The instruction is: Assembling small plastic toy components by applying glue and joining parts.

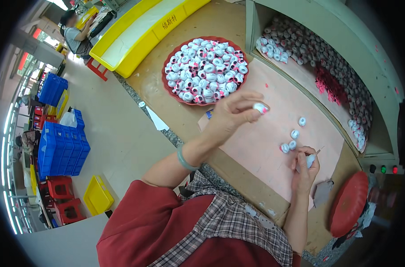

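Observation:
My left hand (233,111) is raised over the pink paper sheet (264,133), with thumb and fingers pinching a small white piece with a pink patch (260,107). My right hand (305,168) is closed around a small whitish squeeze bottle (310,160) whose thin tip points up and right; the fingers hide much of its body. Just beyond that hand, several small white ring-like pieces (294,133) lie on the sheet. A red scalloped bowl (166,84), heaped with white pieces marked pink and black, stands beyond my left hand.
A grey-green cabinet (300,80) at the right holds many small pieces inside. A yellow tray (135,53) sits at the table's far left. Near the right edge stands another red scalloped bowl (349,204). Blue crates (62,149) and a seated person (75,35) are beyond the table.

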Tool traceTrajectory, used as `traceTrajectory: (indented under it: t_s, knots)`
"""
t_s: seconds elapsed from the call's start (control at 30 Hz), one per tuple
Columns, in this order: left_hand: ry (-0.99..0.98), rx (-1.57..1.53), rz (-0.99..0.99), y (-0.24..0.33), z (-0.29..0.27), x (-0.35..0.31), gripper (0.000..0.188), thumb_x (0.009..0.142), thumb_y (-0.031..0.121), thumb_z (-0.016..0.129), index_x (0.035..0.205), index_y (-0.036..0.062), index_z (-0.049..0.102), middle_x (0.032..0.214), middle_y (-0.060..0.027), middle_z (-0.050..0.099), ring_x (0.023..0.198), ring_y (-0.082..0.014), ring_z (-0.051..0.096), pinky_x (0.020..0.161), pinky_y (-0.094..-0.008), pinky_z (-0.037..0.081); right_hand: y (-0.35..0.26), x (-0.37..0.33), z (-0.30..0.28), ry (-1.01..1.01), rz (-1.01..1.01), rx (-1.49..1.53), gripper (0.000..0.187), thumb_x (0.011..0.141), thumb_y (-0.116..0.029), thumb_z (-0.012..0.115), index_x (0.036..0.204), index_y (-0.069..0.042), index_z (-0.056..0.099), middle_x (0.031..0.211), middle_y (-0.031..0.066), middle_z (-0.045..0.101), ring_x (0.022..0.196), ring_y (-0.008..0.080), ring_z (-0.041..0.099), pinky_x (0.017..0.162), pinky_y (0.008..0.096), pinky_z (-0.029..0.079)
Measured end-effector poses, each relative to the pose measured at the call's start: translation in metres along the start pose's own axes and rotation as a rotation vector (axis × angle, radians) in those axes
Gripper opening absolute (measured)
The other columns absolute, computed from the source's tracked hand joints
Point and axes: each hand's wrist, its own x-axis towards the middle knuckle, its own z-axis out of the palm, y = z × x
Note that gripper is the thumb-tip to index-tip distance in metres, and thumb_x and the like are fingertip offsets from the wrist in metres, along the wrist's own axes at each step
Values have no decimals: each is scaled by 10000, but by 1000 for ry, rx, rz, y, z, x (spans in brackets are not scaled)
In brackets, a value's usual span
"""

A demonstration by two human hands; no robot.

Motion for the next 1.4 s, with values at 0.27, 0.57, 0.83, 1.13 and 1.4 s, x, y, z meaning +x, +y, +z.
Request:
traceTrajectory:
  t_s: [0.27,0.57,0.83,1.13,1.4]
  knots:
    - [486,860,425,70,-89,-1,244,803,-10,640,1046,-10,614,996,-78,639,858,-97,590,772,-227,489,1,1,-2,-19,-3,-42,94,861,-69,595,935,-16,573,790,8,527,562,55,436,505,180,328]
    - [652,1380,380,85,-133,-7,260,771,-20,638,1028,15,633,908,-86,635,779,-112,588,688,-242,478,3,-1,-1,-46,13,-89,81,856,-45,590,929,-12,575,827,22,539,574,57,442,515,183,347]
    - [625,1253,598,76,-86,-2,212,778,-72,562,969,-9,630,920,-97,638,847,-164,612,713,-259,482,0,-3,-5,12,4,-58,113,852,-46,578,958,-11,565,824,34,545,578,60,452,511,189,351]
    - [-223,1167,616,-19,32,14,205,749,-53,596,937,20,638,976,-116,627,913,-248,600,762,-319,486,-21,5,-9,60,-26,141,280,877,-118,535,1122,-35,428,947,83,516,674,90,485,536,205,384]
    - [-410,1194,497,-56,63,10,244,705,-21,638,937,38,596,919,-99,584,812,-260,571,691,-345,484,-31,0,-12,142,-46,22,291,893,-171,522,1134,-34,433,1025,73,501,696,99,496,538,200,374]
